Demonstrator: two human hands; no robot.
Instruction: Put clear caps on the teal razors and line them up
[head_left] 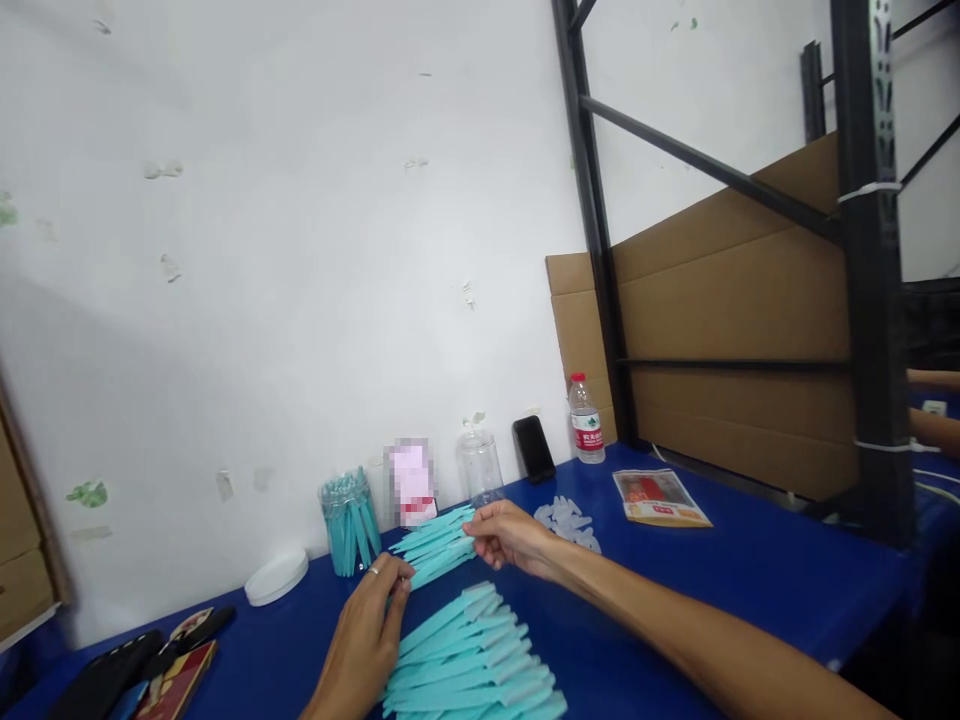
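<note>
Both hands are at a small row of slim turquoise plastic sticks (439,545) near the back of the blue table. My right hand (510,535) pinches at the right ends of this row, thumb against fingertips. At the left ends, the curled fingers of my left hand (371,615) close on the sticks; its fingertips are partly hidden. A bigger fanned pile of turquoise sticks with pale translucent caps (472,665) lies closer to me. Right of my right hand is a scatter of small translucent caps (568,522).
Along the wall stand a jar of turquoise sticks (350,525), a blurred-out upright phone (411,480), a clear jar (480,465), a black phone (533,449) and a water bottle (586,420). A white lid (277,577), scissors (199,628), a pouch (660,497) and a rack post (874,300) flank them.
</note>
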